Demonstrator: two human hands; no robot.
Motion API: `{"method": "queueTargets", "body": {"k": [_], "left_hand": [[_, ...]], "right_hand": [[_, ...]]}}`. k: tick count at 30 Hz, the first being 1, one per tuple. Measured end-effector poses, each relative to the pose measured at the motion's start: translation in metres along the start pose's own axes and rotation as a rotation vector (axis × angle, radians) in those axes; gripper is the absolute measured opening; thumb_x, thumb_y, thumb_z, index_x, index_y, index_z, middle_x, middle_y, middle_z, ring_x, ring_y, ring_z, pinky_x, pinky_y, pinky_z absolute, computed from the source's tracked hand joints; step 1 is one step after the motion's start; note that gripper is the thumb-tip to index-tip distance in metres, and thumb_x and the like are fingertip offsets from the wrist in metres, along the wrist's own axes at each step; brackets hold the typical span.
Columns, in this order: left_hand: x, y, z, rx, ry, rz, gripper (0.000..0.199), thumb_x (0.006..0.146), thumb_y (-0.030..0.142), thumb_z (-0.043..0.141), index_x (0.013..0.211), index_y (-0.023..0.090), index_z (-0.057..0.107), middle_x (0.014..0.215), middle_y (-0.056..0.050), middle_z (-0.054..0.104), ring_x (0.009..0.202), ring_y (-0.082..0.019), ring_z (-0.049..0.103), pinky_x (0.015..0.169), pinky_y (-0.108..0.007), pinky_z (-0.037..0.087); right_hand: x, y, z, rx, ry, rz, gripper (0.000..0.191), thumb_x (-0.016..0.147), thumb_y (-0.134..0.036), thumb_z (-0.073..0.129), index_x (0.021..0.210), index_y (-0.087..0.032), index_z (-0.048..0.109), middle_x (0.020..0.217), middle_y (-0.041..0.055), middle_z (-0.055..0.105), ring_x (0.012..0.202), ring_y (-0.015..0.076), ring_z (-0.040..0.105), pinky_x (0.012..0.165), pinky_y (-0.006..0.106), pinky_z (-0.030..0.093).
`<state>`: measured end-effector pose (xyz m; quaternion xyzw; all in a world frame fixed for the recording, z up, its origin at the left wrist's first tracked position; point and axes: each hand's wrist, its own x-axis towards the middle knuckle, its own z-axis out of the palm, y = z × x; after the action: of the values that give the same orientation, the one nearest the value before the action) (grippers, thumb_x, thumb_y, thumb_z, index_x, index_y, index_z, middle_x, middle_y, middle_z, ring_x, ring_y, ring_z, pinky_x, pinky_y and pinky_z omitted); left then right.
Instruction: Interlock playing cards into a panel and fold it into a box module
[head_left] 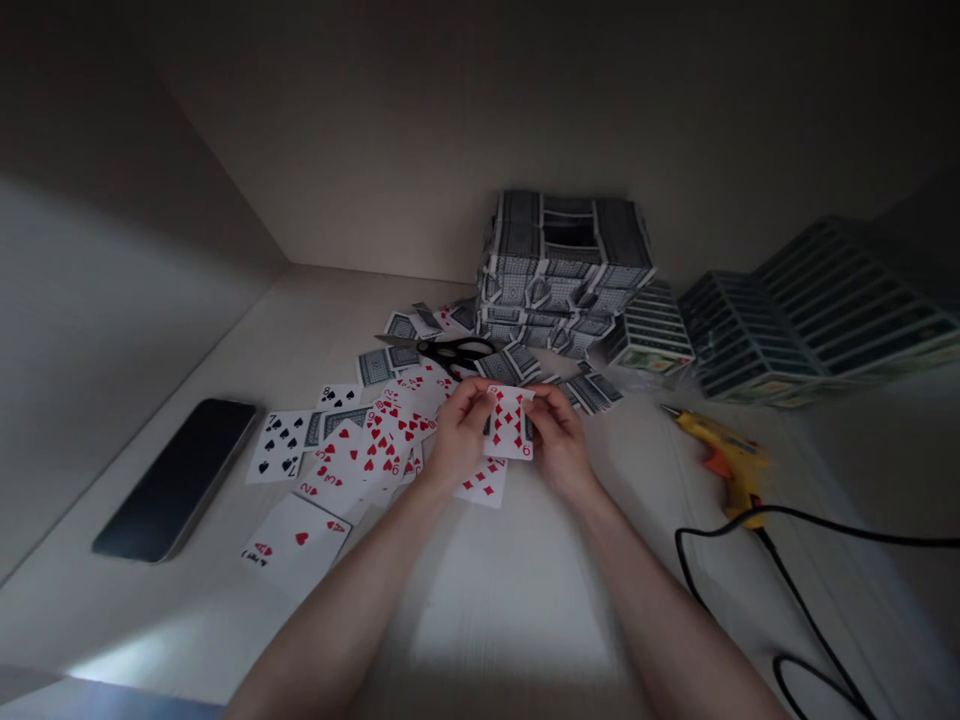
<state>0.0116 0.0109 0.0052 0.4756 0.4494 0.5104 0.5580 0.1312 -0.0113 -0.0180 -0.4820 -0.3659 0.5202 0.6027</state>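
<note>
In front of me, both hands hold a playing card (508, 425) with red diamonds facing up, which looks like a six. My left hand (459, 430) pinches its left edge, and my right hand (556, 435) pinches the right edge. Dark patterned strips show at the card's two sides. Just below it lies another diamonds card (484, 487) on the table. To the left spread loose hearts cards (381, 455), a seven of spades (276, 447) and an ace of hearts (300, 540). Scissors with black handles (457, 352) rest on cards beyond my left hand.
A box-like structure built of folded cards (566, 265) stands against the back wall. Right of it are several stacked card packs (765, 325). A yellow glue gun (724, 455) with a black cable (810, 515) lies on the right. A phone (178, 478) lies at the left.
</note>
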Motion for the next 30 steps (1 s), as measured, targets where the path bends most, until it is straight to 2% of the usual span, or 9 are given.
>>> {"method": "queueTargets", "body": {"k": [6,11,17,20,22,24,28,30], "left_hand": [[0.001,-0.002,-0.001,0.036,0.008,0.032,0.009,0.075,0.021,0.051,0.073,0.018,0.06,0.064,0.002,0.055,0.061,-0.012,0.047,0.058,-0.023,0.036],[0.002,-0.003,-0.002,0.058,0.004,0.073,0.01,0.074,0.018,0.051,0.072,0.018,0.061,0.064,0.002,0.056,0.062,-0.011,0.048,0.06,-0.023,0.037],[0.001,-0.001,0.0,0.032,0.023,0.054,0.01,0.072,0.018,0.051,0.068,0.019,0.06,0.064,0.003,0.056,0.063,-0.012,0.048,0.061,-0.023,0.037],[0.001,-0.002,0.0,0.016,0.03,0.049,0.01,0.071,0.017,0.05,0.068,0.019,0.059,0.063,0.003,0.055,0.062,-0.012,0.047,0.059,-0.023,0.037],[0.001,-0.003,0.0,0.01,0.047,0.064,0.009,0.071,0.017,0.05,0.068,0.019,0.058,0.063,0.003,0.055,0.06,-0.011,0.046,0.058,-0.023,0.036],[0.0,-0.003,-0.001,0.02,0.054,0.093,0.008,0.071,0.017,0.05,0.068,0.019,0.057,0.062,0.003,0.053,0.058,-0.011,0.045,0.056,-0.023,0.035],[-0.002,-0.004,-0.003,0.093,0.015,0.161,0.011,0.071,0.014,0.047,0.067,0.019,0.056,0.06,0.004,0.052,0.057,-0.011,0.044,0.055,-0.023,0.034],[-0.002,-0.004,-0.004,0.128,-0.012,0.186,0.013,0.071,0.013,0.045,0.066,0.019,0.055,0.062,0.003,0.053,0.059,-0.011,0.046,0.057,-0.023,0.036]], "right_hand": [[0.0,-0.002,-0.001,0.045,-0.047,0.043,0.014,0.072,-0.031,0.06,0.084,-0.025,0.057,0.071,-0.0037,0.057,0.061,0.0122,0.05,0.055,0.024,0.04],[0.001,-0.002,0.0,0.123,-0.031,0.076,0.011,0.069,-0.028,0.062,0.078,-0.024,0.058,0.074,-0.0044,0.06,0.063,0.0116,0.051,0.058,0.023,0.041],[-0.001,-0.006,0.001,0.183,-0.033,0.077,0.008,0.067,-0.025,0.064,0.07,-0.023,0.058,0.07,-0.0051,0.057,0.064,0.0111,0.05,0.058,0.022,0.039],[-0.003,-0.014,0.001,0.212,-0.06,0.086,0.008,0.065,-0.024,0.062,0.073,-0.023,0.059,0.071,-0.0036,0.059,0.064,0.0117,0.052,0.057,0.022,0.04],[-0.005,-0.02,0.002,0.255,-0.135,0.139,0.017,0.064,-0.027,0.06,0.081,-0.022,0.06,0.072,-0.0022,0.059,0.061,0.0122,0.052,0.054,0.023,0.04],[-0.005,-0.023,0.004,0.291,-0.188,0.223,0.023,0.068,-0.038,0.057,0.083,-0.021,0.058,0.066,-0.0021,0.057,0.053,0.0115,0.049,0.046,0.022,0.037],[-0.002,-0.018,0.003,0.218,-0.254,0.478,0.048,0.074,-0.067,0.043,0.069,-0.02,0.05,0.046,-0.0048,0.043,0.032,0.0077,0.03,0.029,0.021,0.017],[0.0,-0.012,0.0,0.147,-0.279,0.558,0.05,0.073,-0.069,0.043,0.063,-0.02,0.045,0.041,-0.0056,0.04,0.028,0.0063,0.026,0.027,0.021,0.011]]}}
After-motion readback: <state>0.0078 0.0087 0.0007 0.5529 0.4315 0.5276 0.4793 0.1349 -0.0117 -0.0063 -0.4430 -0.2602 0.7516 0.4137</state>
